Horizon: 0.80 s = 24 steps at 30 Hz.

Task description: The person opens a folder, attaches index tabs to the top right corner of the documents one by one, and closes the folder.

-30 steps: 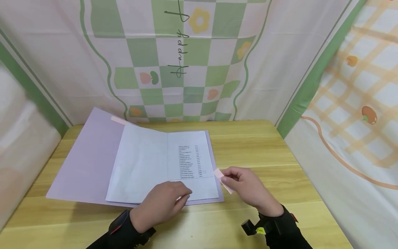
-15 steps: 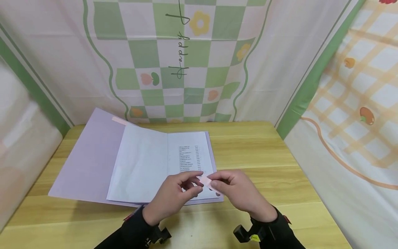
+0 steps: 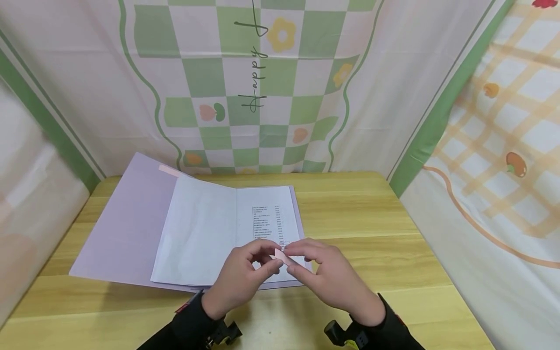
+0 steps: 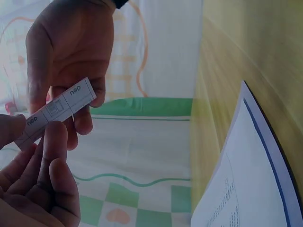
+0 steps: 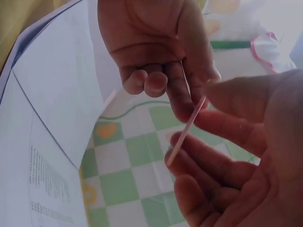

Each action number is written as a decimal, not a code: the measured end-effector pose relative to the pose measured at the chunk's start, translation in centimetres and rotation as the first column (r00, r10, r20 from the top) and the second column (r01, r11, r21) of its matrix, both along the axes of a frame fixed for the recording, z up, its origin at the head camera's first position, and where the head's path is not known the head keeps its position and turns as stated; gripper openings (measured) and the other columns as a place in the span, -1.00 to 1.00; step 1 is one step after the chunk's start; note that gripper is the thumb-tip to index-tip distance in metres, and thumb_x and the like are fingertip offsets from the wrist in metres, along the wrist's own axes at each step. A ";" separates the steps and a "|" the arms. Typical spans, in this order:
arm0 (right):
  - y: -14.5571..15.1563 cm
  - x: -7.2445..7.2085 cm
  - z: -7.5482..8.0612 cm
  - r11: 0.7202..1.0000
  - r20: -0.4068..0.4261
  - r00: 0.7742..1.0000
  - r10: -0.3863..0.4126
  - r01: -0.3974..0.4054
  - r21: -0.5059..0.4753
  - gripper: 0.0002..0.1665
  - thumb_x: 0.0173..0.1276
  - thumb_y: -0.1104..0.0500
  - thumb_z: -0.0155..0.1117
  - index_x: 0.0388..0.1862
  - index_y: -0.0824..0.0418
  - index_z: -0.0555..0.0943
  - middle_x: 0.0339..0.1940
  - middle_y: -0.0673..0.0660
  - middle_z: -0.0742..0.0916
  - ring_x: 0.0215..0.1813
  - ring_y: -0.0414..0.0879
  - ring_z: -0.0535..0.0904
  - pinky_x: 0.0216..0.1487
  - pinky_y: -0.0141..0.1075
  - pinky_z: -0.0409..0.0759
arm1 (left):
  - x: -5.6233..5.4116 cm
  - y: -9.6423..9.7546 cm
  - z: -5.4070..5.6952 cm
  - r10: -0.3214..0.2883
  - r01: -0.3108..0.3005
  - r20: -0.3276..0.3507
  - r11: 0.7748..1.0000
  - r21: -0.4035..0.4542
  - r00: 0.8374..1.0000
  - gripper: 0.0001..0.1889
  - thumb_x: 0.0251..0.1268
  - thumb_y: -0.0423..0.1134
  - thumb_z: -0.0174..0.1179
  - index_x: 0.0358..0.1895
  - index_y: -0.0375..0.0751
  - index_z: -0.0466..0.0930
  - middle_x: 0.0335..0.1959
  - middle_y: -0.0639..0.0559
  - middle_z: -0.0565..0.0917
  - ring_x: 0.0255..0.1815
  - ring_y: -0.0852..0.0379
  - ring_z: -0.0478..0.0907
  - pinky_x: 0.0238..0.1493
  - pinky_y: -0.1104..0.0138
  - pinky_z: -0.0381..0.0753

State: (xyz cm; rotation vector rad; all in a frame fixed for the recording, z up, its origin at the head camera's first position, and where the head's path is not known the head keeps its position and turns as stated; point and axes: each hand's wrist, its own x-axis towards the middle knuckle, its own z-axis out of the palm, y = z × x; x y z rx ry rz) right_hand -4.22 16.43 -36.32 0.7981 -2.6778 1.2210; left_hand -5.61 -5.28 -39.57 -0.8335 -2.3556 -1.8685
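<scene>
A small pale pink pad of sticky notes is up above the right page, between my two hands. My left hand pinches its left end between thumb and fingers. Around the other end curl the thumb and fingers of my right hand. Black print marks the pad's white underside in the left wrist view, while the right wrist view catches it edge-on as a thin pink line. Under the hands lies a lavender folder opened to a printed white page.
Left of the fold is a blank white page. A pink strip shows at the top of the folder's left cover. The wooden table meets a patterned curtain at the back and sides.
My right hand has brought the pink pad leftward from the folder's right edge. My left hand has lifted off the page, moved right and taken hold of the pad's end.
</scene>
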 end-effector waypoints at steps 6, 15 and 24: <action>-0.5 0.1 0.2 0.997 -0.057 0.997 -0.055 0.058 0.053 -0.93 0.39 0.09 0.37 -0.17 -0.07 0.68 -0.16 -0.28 0.66 -0.16 -0.29 0.55 -0.16 -0.24 0.55 | 0.2 0.0 0.0 0.032 -0.033 -0.024 0.999 -0.041 0.999 -0.81 0.35 -0.14 0.33 -0.02 0.00 0.67 -0.42 0.29 0.67 -0.40 0.23 0.60 -0.56 0.38 0.41; -0.7 -0.2 0.2 0.988 -0.081 0.992 -0.101 0.110 0.112 -0.87 0.34 0.08 0.42 -0.13 -0.04 0.73 -0.22 -0.28 0.61 -0.20 -0.29 0.52 -0.20 -0.25 0.55 | 0.1 -0.1 -0.1 0.051 -0.055 -0.063 0.996 -0.070 0.997 -0.78 0.34 -0.16 0.34 0.01 0.01 0.67 -0.42 0.30 0.68 -0.41 0.28 0.61 -0.59 0.38 0.39; -0.9 -0.3 0.1 0.985 -0.164 0.982 -0.099 0.120 0.124 -0.88 0.26 0.14 0.49 -0.24 0.02 0.71 -0.24 -0.24 0.61 -0.24 -0.28 0.53 -0.24 -0.31 0.53 | -0.2 -0.3 -0.5 0.051 -0.058 -0.130 0.997 -0.053 0.990 -0.77 0.32 -0.21 0.35 0.00 -0.06 0.67 -0.41 0.26 0.69 -0.45 0.30 0.59 -0.62 0.40 0.39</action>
